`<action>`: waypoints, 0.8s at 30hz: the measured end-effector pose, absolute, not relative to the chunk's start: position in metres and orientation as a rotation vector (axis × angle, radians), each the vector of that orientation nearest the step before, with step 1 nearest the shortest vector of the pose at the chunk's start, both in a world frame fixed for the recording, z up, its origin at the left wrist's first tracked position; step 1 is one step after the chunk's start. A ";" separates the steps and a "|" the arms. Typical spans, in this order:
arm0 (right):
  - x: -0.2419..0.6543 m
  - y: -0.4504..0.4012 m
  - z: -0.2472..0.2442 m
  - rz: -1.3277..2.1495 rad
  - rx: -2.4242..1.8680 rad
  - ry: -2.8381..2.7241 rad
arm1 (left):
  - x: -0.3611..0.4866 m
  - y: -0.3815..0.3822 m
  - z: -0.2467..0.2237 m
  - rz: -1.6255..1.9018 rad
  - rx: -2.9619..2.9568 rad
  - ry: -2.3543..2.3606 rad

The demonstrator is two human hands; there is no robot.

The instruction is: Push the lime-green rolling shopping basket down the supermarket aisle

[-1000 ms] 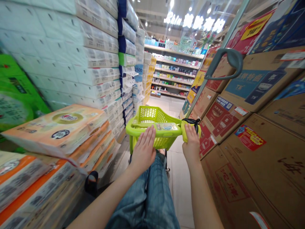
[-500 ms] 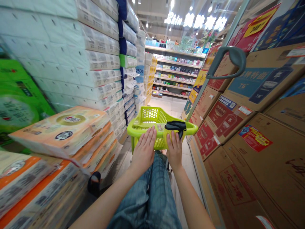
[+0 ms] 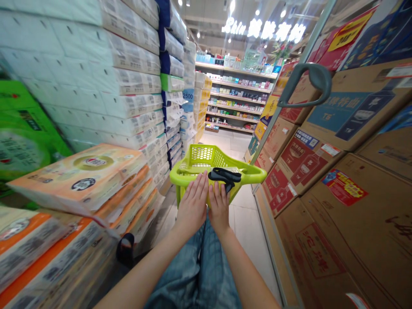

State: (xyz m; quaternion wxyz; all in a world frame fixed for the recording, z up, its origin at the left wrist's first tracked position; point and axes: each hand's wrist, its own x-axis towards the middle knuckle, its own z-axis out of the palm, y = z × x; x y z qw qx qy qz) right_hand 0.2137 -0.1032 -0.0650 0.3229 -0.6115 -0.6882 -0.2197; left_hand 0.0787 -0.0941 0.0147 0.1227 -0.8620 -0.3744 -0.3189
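A lime-green plastic basket (image 3: 206, 150) with a perforated back wall stands in front of me, over my jeans-clad legs. My left hand (image 3: 194, 198) lies flat at its near rim, fingers stretched out. Close beside it, my right hand (image 3: 219, 206) also has its fingers extended, pressed against the near side. Just above its fingertips a folded black strap (image 3: 224, 174) rests at the rim, on something yellow partly hidden by that hand. I cannot make out what the yellow thing is. Neither hand is wrapped round anything.
Tissue packs (image 3: 138, 81) are stacked high on the left, with orange packs (image 3: 86, 165) lower down. Cardboard cartons (image 3: 334, 206) line the right side. A grey loop handle (image 3: 325, 83) juts out before them. Stocked shelves (image 3: 238, 92) stand beyond the aisle floor (image 3: 254, 231).
My right hand has moved left, close to my left hand. The black strap has shifted left with it along the rim. My left hand has hardly moved.
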 end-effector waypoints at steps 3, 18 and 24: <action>0.235 -0.104 -0.067 -0.675 -1.562 -1.825 | 0.077 -0.094 0.016 -0.887 -2.514 -1.094; 0.233 -0.105 -0.046 -0.630 -1.531 -1.485 | 0.084 -0.095 0.013 -0.928 -2.532 -1.105; 0.214 -0.097 -0.064 -0.838 -1.426 -1.717 | 0.080 -0.091 0.011 -0.863 -2.468 -1.109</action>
